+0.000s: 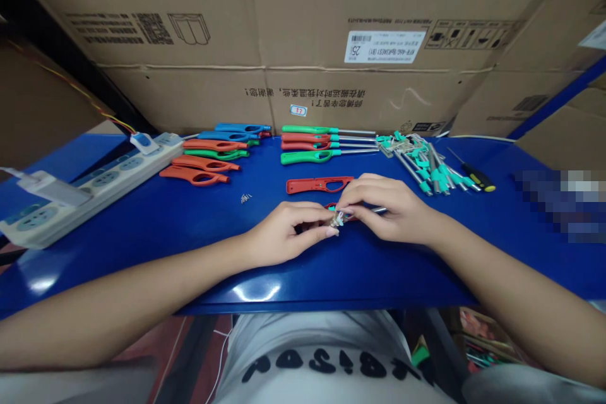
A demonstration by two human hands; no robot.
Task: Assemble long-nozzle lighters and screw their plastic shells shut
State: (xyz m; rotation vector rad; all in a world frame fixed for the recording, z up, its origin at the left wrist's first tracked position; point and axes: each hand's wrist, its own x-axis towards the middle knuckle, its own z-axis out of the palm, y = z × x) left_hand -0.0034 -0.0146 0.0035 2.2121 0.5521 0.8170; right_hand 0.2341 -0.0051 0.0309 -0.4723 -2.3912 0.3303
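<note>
Both of my hands meet at the middle of the blue table point(142, 227). My left hand point(284, 230) is closed, pinching a small metal-and-teal lighter part point(337, 219) at its fingertips. My right hand point(383, 205) is curled over the same part from the right, and a metal tube point(379, 209) sticks out beneath its fingers. A red lighter shell half point(319, 185) lies flat just behind my hands.
Empty red, green and blue shell halves point(213, 154) lie at the back left, assembled lighters point(326, 142) in the centre back, a heap of metal tubes with teal fittings point(426, 161) and a screwdriver point(473, 175) at the right. A white power strip point(85, 186) sits far left. Small screws point(245, 198) lie loose. Cardboard boxes point(284, 44) stand behind.
</note>
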